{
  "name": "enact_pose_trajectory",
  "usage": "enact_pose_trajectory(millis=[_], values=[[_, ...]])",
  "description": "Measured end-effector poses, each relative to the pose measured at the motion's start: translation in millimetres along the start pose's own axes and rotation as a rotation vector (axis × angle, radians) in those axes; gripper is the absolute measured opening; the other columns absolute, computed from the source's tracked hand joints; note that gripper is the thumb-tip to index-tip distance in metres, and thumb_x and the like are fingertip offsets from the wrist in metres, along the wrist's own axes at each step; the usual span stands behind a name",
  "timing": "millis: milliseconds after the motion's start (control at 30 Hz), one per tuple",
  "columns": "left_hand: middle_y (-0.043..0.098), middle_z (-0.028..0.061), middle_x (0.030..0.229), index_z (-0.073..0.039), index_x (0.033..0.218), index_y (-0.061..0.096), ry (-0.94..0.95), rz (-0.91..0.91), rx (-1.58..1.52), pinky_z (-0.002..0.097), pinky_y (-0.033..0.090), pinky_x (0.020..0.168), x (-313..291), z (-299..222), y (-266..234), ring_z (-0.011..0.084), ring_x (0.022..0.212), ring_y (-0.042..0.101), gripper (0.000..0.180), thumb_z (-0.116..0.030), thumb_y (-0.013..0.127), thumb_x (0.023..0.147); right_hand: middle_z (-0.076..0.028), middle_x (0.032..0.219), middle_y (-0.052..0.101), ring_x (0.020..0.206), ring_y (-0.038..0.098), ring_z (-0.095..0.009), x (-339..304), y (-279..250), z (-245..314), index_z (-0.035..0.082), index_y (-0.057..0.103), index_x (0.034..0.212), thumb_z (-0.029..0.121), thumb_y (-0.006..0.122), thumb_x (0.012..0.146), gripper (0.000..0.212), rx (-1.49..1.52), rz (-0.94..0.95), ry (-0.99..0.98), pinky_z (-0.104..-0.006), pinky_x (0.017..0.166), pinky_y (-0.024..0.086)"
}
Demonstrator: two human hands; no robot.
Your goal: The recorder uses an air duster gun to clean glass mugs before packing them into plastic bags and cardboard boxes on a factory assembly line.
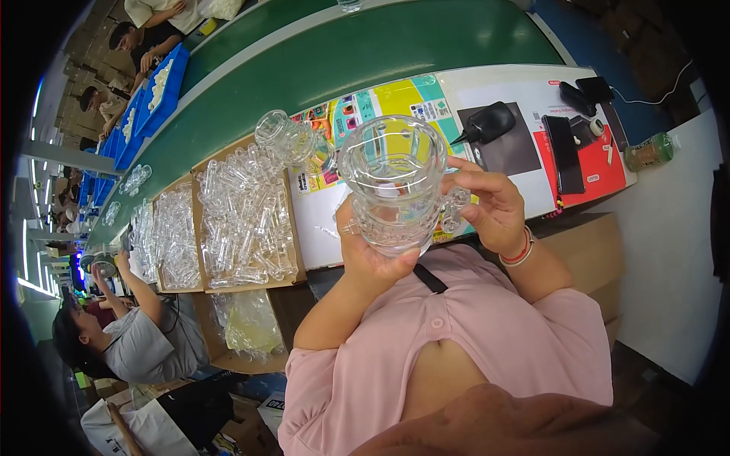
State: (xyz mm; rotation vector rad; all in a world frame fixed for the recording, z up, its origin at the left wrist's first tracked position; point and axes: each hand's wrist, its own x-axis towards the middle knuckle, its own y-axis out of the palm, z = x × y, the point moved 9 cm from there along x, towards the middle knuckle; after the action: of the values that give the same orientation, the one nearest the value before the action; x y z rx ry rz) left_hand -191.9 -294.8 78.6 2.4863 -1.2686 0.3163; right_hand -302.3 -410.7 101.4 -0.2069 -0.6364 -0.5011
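Cup (391, 190): clear, thick-walled, mouth up, centre of the frame, raised in front of your pink shirt (449, 304).
Your left hand (368, 252): holding the cup, palm and thumb against its lower left side.
Your right hand (493, 204): drawn narrow, thumb and fingers on the small clear handle (455, 210) at the cup's right side.
Glass piece (280, 137): one, clear, left of the cup, just beside a carton (298, 235) of clear tubes (245, 209).
Black bottle (490, 122): lying right of the cup, nozzle toward it.
Phone (563, 156): black, upper right.
Blue trays (173, 82): upper left.
Co-worker (156, 346): grey top, lower left.
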Motion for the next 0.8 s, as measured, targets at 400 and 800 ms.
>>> enact_pose_trajectory(millis=[400,800], values=[[0.023,0.0249,0.132,0.005,0.132,0.015,0.114,0.101,0.501,0.0453,0.018,0.101,-5.1,13.7,2.1,0.0372,0.120,0.028,0.085,-0.049,0.053,0.080,-0.016,0.108,0.056,0.106,0.052,-0.027,-15.3,10.2,-30.6,0.006,0.039,0.119,0.027,0.040,0.093,0.034,0.826,-0.444,0.251,-0.0402,0.094,0.038],[0.039,0.0130,0.122,0.000,0.131,0.026,-0.363,0.182,-0.229,0.0357,0.037,0.092,-1.5,42.6,5.8,0.0219,0.111,0.041,0.099,-0.037,0.080,0.057,-0.010,0.113,0.053,0.105,0.052,-0.019,-6.3,18.6,-40.2,0.005,0.038,0.123,0.025,0.039,0.094,0.036,0.833,-0.469,0.515,-0.0338,0.087,0.045]])
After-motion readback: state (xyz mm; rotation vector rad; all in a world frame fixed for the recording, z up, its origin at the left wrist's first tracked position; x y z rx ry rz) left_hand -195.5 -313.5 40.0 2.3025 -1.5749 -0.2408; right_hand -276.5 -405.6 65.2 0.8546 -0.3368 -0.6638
